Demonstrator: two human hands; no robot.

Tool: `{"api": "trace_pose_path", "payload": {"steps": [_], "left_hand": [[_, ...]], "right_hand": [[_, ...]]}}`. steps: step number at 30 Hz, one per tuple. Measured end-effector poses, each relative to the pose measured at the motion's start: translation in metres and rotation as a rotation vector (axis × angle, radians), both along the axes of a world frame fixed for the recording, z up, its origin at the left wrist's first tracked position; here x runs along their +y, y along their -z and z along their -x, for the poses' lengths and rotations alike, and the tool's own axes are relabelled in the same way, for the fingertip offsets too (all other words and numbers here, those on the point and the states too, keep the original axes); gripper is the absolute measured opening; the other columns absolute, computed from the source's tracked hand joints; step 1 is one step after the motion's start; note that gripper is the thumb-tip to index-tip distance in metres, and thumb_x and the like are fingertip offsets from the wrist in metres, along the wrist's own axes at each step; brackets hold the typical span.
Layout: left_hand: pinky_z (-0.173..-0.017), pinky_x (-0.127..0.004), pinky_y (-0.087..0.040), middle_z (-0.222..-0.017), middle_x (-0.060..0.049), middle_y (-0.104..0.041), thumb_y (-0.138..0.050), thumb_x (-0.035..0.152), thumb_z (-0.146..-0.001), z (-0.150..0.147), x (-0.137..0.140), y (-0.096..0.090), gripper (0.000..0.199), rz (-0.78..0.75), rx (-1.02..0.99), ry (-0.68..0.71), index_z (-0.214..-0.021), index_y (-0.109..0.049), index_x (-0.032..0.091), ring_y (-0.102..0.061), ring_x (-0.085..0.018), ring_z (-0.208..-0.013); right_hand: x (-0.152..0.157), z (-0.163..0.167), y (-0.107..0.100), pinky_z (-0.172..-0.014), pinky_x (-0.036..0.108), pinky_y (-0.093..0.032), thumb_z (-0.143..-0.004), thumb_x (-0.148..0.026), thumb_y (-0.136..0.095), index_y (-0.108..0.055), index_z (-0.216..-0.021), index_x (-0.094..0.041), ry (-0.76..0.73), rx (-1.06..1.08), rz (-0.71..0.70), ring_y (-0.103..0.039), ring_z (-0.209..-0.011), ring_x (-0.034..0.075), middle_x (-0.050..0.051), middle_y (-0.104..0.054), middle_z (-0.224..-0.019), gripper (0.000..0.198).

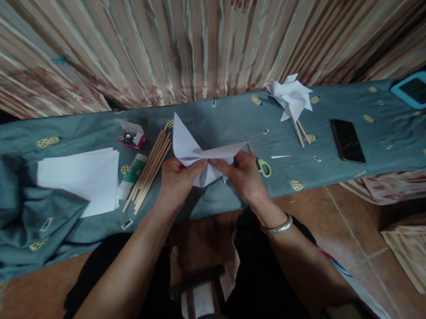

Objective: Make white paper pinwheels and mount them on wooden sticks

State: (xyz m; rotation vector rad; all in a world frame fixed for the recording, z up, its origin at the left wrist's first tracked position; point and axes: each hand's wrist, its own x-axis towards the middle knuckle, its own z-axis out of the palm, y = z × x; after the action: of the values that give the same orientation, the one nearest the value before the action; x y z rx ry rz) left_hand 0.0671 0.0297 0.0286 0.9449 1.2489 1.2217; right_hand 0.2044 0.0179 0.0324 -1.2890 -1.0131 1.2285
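Observation:
A white paper pinwheel (186,141) with pointed blades is held between my two hands above the table. My left hand (177,179) grips its left side, and my right hand (246,174) grips its right side. Both thumbs press together at the centre, where the paper bends inward. The fingers under the paper are hidden. Just right of my right hand lie scissors (263,168) with yellow-green handles, partly covered by the hand. Left of my left hand is a bundle of wooden sticks (150,168), with a green and white glue stick (133,176) beside it.
White paper sheets (79,181) lie at the left by bunched cloth (12,202). An opened small box (133,136) holds shiny bits. Finished-looking pinwheels (291,95) on sticks, a black phone (347,140), a blue-framed device (418,90) and a paper sliver (281,156) are at right. Curtains (190,44) hang behind.

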Motion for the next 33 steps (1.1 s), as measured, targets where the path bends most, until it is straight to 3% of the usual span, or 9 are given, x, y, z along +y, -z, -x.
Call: {"api": "trace_pose_path", "payload": {"steps": [9,16,19,22,24,26,29,33], "left_hand": [[-0.063,-0.030,-0.052,-0.071,-0.002,-0.071,-0.079,0.033,-0.057,-0.001,-0.002,0.000,0.025,0.033,0.030,0.007,-0.073,-0.071,0.015,-0.065,-0.018,-0.065],[-0.061,-0.029,-0.054,-0.067,-0.001,-0.071,-0.082,0.031,-0.056,-0.001,-0.002,-0.003,0.024,0.020,-0.001,0.025,-0.071,-0.072,0.016,-0.066,-0.018,-0.062],[-0.068,-0.033,-0.056,-0.075,-0.005,-0.074,-0.083,0.041,-0.057,0.005,0.000,-0.011,0.034,0.007,-0.047,0.086,-0.078,-0.074,0.015,-0.070,-0.023,-0.072],[-0.078,-0.037,-0.057,-0.084,-0.010,-0.076,-0.070,0.061,-0.069,0.017,0.003,-0.016,0.047,-0.019,-0.067,0.105,-0.083,-0.074,0.016,-0.072,-0.026,-0.083],[-0.080,-0.036,-0.056,-0.088,-0.011,-0.076,-0.061,0.065,-0.076,0.029,0.005,-0.013,0.051,-0.040,0.046,0.089,-0.085,-0.074,0.016,-0.072,-0.025,-0.085],[-0.077,-0.032,-0.054,-0.087,-0.009,-0.076,-0.065,0.057,-0.076,0.040,0.005,-0.005,0.041,-0.093,0.312,0.074,-0.086,-0.074,0.018,-0.071,-0.023,-0.082],[-0.075,-0.031,-0.051,-0.086,-0.007,-0.075,-0.070,0.042,-0.075,0.051,0.004,0.008,0.027,-0.230,0.760,0.185,-0.088,-0.075,0.019,-0.069,-0.022,-0.078],[-0.074,-0.033,-0.052,-0.091,-0.009,-0.074,-0.066,0.035,-0.078,0.049,0.005,0.018,0.026,-0.291,1.087,0.355,-0.097,-0.073,0.018,-0.070,-0.025,-0.080]], "right_hand": [[0.000,0.000,-0.005,-0.057,0.026,-0.047,-0.061,-0.041,-0.082,-0.070,-0.075,-0.018,-0.013,-0.002,0.014,-0.055,-0.059,0.012,-0.002,-0.068,-0.068,0.029],[0.000,-0.001,-0.004,-0.056,0.026,-0.045,-0.067,-0.039,-0.078,-0.070,-0.075,-0.018,0.004,-0.080,-0.027,-0.054,-0.059,0.012,-0.001,-0.067,-0.067,0.024],[0.001,-0.008,-0.002,-0.057,0.027,-0.046,-0.067,-0.036,-0.077,-0.070,-0.073,-0.018,0.045,-0.066,-0.047,-0.056,-0.060,0.013,-0.001,-0.068,-0.067,0.020],[0.001,-0.020,-0.001,-0.059,0.028,-0.048,-0.066,-0.034,-0.078,-0.071,-0.073,-0.019,0.097,-0.047,-0.064,-0.057,-0.061,0.013,-0.001,-0.069,-0.068,0.018],[-0.001,-0.028,-0.003,-0.060,0.028,-0.048,-0.066,-0.033,-0.078,-0.073,-0.074,-0.019,0.115,-0.049,-0.061,-0.058,-0.061,0.014,-0.001,-0.070,-0.068,0.018],[-0.005,-0.034,-0.006,-0.060,0.028,-0.049,-0.066,-0.032,-0.078,-0.073,-0.074,-0.019,0.125,-0.065,-0.067,-0.059,-0.061,0.014,0.000,-0.071,-0.069,0.016],[-0.012,-0.036,-0.012,-0.062,0.028,-0.051,-0.068,-0.027,-0.077,-0.074,-0.078,-0.020,0.108,-0.121,-0.120,-0.063,-0.065,0.016,0.001,-0.073,-0.073,0.012],[-0.020,-0.029,-0.011,-0.074,0.032,-0.055,-0.076,-0.024,-0.069,-0.073,-0.085,-0.020,-0.030,-0.252,-0.237,-0.069,-0.083,0.020,0.004,-0.075,-0.090,0.011]]}}
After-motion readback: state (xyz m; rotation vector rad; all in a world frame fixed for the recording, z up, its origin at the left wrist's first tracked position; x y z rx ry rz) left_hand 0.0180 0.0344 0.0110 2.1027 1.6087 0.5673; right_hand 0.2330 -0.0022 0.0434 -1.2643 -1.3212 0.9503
